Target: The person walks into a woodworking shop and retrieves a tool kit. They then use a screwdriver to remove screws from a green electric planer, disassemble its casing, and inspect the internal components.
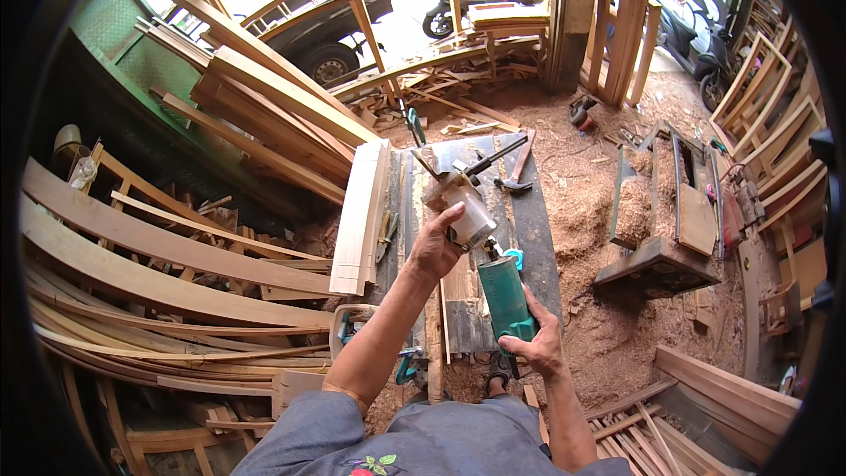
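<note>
My left hand (pixel 432 251) is closed around a clear plastic and metal router base (pixel 476 216), above the middle of the workbench (pixel 533 256). In my right hand (pixel 542 348) lies the green cylindrical motor body (pixel 507 295) of a trim router, its metal collet end pointing away from me toward the base. The two parts are apart, with a small gap between them. Beyond my left hand, a hammer (pixel 515 178) rests at the bench's right side. Pliers (pixel 385 238) lie at its left, beside pale boards (pixel 361 220).
Long curved planks (pixel 176 256) fill the left side, and a stack of timber (pixel 273 115) leans behind them. Wood shavings (pixel 582 211) cover the floor. A shavings-covered machine (pixel 656 247) stands at right. A blue clamp (pixel 407 366) hangs at the bench's near edge.
</note>
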Demonstrator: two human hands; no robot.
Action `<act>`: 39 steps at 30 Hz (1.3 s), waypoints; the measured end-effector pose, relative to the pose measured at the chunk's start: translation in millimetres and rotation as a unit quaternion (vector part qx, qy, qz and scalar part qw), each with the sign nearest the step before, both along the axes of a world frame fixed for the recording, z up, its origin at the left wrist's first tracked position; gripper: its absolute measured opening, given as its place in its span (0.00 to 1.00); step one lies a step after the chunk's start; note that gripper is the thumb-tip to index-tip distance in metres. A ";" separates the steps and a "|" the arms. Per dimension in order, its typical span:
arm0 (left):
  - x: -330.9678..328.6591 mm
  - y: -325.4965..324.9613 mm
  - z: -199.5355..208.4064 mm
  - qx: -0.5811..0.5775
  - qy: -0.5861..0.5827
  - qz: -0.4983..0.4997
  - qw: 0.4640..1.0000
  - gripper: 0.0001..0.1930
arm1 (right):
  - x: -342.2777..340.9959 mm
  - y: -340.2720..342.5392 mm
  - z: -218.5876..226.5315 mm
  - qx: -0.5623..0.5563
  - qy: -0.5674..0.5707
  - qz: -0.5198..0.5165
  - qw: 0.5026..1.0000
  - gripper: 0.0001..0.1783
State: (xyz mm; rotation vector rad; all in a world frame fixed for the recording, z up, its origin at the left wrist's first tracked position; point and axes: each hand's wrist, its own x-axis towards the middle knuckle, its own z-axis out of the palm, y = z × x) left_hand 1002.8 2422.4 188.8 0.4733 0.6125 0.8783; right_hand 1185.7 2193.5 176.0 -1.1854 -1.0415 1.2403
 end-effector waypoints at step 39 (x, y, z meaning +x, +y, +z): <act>-62.5 -81.0 127.4 0.110 -0.066 -0.080 0.989 0.31 | -117.7 -31.2 93.5 0.102 0.071 -0.022 0.992 0.54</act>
